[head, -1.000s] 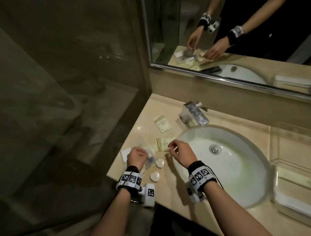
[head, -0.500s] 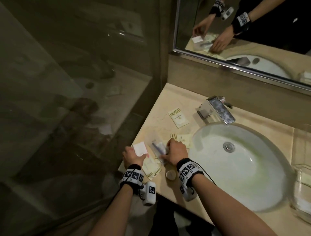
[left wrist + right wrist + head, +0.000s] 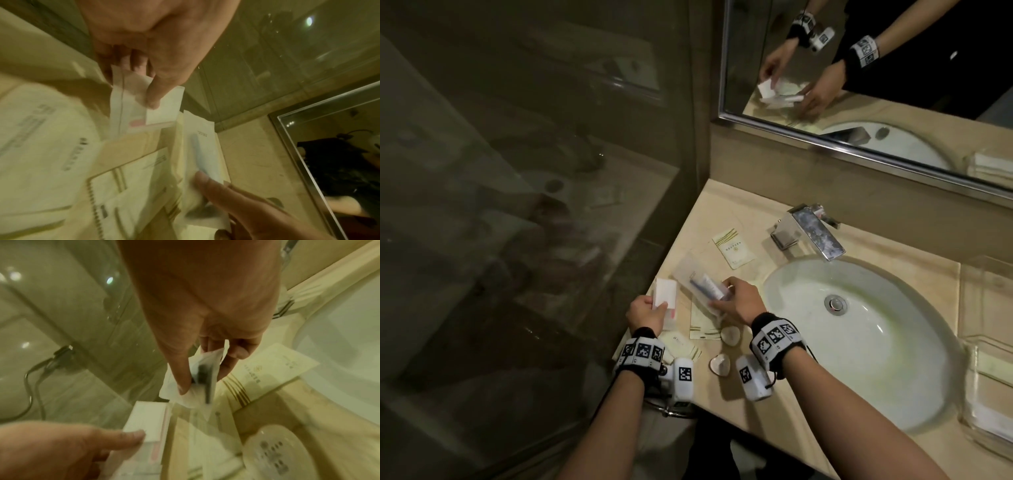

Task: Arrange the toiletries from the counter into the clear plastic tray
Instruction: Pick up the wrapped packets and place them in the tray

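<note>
White card fills my left hand [image 3: 645, 313]: I pinch a small white box [image 3: 665, 295] with a pink stripe along one edge, thumb on top and fingers curled underneath, lifted a little off the beige counter [image 3: 705, 212]. Just right of that thumb, flat paper sachets [image 3: 703, 325] lie overlapping on the stone, and nearer my wrists sit two round white soaps [image 3: 731, 335], one behind the other. Next across, my right hand [image 3: 738, 301] grips a clear plastic sleeve [image 3: 698, 281] holding a toothbrush and a small blue-and-white tube, thumb pressing one face and fingers curled behind it; the sleeve slants up and away to the left, its far end almost over the box. Beyond my right fingertips one more striped sachet [image 3: 732, 247] lies alone on the counter, with the chrome tap [image 3: 815, 233] further right. Right of my right wrist opens the white basin [image 3: 893, 377], and well past its far rim, at the counter's right end, stands the clear plastic tray [image 3: 986, 342], with pale flat things inside it that I cannot make out.
</note>
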Available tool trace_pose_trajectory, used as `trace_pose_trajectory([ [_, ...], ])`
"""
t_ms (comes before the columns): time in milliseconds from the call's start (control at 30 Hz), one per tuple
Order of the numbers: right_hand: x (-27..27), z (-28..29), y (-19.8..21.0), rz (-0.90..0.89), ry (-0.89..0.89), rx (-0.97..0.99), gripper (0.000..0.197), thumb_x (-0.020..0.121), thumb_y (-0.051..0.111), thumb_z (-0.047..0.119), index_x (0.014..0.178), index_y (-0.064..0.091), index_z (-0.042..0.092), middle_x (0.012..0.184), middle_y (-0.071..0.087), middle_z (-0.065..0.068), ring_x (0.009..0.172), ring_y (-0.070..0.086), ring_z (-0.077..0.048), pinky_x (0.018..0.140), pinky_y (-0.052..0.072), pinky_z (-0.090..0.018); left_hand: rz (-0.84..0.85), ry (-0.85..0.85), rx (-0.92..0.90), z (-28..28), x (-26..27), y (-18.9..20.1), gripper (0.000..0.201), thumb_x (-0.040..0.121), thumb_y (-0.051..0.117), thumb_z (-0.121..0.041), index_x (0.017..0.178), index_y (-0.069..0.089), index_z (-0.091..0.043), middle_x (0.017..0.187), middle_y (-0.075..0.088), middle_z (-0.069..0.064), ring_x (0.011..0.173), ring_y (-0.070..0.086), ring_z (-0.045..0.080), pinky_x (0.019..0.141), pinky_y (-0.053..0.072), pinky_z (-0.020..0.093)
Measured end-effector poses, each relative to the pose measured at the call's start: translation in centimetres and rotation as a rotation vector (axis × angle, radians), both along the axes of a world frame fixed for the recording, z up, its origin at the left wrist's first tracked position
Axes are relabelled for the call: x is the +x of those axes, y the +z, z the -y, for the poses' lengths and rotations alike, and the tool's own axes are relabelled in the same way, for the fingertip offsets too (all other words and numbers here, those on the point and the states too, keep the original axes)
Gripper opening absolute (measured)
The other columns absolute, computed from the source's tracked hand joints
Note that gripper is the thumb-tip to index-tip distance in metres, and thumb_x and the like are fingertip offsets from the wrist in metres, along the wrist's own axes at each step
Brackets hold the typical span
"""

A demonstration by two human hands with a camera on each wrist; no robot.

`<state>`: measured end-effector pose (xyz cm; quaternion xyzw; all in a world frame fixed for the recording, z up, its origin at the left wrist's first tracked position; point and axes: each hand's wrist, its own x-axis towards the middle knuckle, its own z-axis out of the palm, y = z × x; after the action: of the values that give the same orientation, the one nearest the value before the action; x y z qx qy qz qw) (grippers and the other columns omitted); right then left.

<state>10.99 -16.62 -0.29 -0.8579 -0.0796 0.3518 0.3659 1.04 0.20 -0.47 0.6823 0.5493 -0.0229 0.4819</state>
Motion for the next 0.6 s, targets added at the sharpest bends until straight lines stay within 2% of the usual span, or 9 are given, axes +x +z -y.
trace_pose_trajectory([
  [33,0.3,0.4,0.4,-0.014,-0.012,0.04,0.036,0.079,0.079,0.025,0.108,0.06,0.015,0.097,0.061,0.001,0.076,0.057,-0.01,0.059,0.039,-0.014,0.023,0.006,-0.01,0.0,0.4,0.3,0.027,0.081,0.071,-0.009,0.105,0.063,0.001,0.107,0.068,0.018,0.1,0.064,0.032,0.084,0.051,0.034],
  [67,0.6,0.9,0.8,-0.017,-0.023,0.082,0.038,0.08,0.078,0.027,0.112,0.062,0.013,0.098,0.062,0.001,0.082,0.059,-0.014,0.061,0.04,-0.016,0.042,0.012,-0.026,0.1,0.9,0.8,0.029,0.081,0.071,-0.009,0.106,0.062,0.001,0.104,0.067,0.014,0.1,0.064,0.031,0.086,0.052,0.034],
  [133,1.2,2.0,1.5,-0.016,-0.074,0.179,0.039,0.081,0.076,0.033,0.113,0.066,0.012,0.101,0.068,-0.002,0.092,0.063,-0.021,0.074,0.046,-0.025,0.094,0.022,-0.079,0.5,2.1,1.5,0.028,0.08,0.072,-0.009,0.104,0.061,-0.002,0.102,0.065,0.011,0.098,0.065,0.03,0.088,0.054,0.038],
  [200,1.8,3.4,2.3,-0.021,-0.162,0.285,0.033,0.085,0.072,0.037,0.108,0.069,0.013,0.096,0.071,-0.002,0.09,0.065,-0.021,0.077,0.047,-0.029,0.142,0.024,-0.145,1.2,3.5,2.3,0.021,0.077,0.074,-0.009,0.092,0.059,-0.01,0.106,0.067,0.018,0.096,0.066,0.034,0.086,0.056,0.049],
  [267,2.4,5.2,3.9,-0.02,-0.236,0.374,0.026,0.088,0.068,0.037,0.099,0.071,0.014,0.09,0.071,-0.001,0.084,0.064,-0.017,0.075,0.047,-0.027,0.2,0.011,-0.185,2.4,5.0,3.1,0.021,0.076,0.075,-0.011,0.088,0.058,-0.011,0.106,0.069,0.021,0.093,0.068,0.034,0.082,0.056,0.053],
  [367,3.5,8.8,6.0,-0.039,-0.364,0.479,0.027,0.088,0.071,0.027,0.109,0.069,0.012,0.099,0.075,-0.007,0.084,0.069,-0.014,0.078,0.051,-0.024,0.283,-0.043,-0.178,5.4,7.7,5.7,0.027,0.078,0.074,-0.011,0.101,0.061,-0.006,0.1,0.07,0.015,0.089,0.068,0.028,0.083,0.057,0.041],
  [467,4.3,13.4,7.3,0.001,-0.506,0.547,0.034,0.081,0.076,0.016,0.113,0.063,0.013,0.092,0.073,-0.003,0.081,0.068,-0.013,0.072,0.051,-0.021,0.36,-0.142,-0.212,9.4,10.3,8.1,0.03,0.082,0.07,-0.011,0.109,0.059,-0.004,0.098,0.067,0.01,0.085,0.064,0.024,0.07,0.052,0.028],
  [533,4.4,17.0,8.0,0.054,-0.597,0.567,0.041,0.079,0.078,0.012,0.115,0.059,0.017,0.082,0.069,0.0,0.07,0.065,-0.007,0.063,0.048,-0.016,0.39,-0.203,-0.258,12.6,11.6,9.2,0.03,0.084,0.069,-0.011,0.111,0.058,-0.005,0.098,0.067,0.011,0.088,0.065,0.025,0.068,0.052,0.028],
  [600,4.0,20.8,8.4,0.081,-0.678,0.598,0.037,0.085,0.072,0.01,0.119,0.059,0.017,0.083,0.071,0.001,0.069,0.066,-0.004,0.06,0.049,-0.016,0.416,-0.277,-0.278,16.4,12.8,9.7,0.027,0.084,0.069,-0.009,0.108,0.057,-0.005,0.101,0.068,0.014,0.087,0.065,0.026,0.074,0.055,0.032],
])
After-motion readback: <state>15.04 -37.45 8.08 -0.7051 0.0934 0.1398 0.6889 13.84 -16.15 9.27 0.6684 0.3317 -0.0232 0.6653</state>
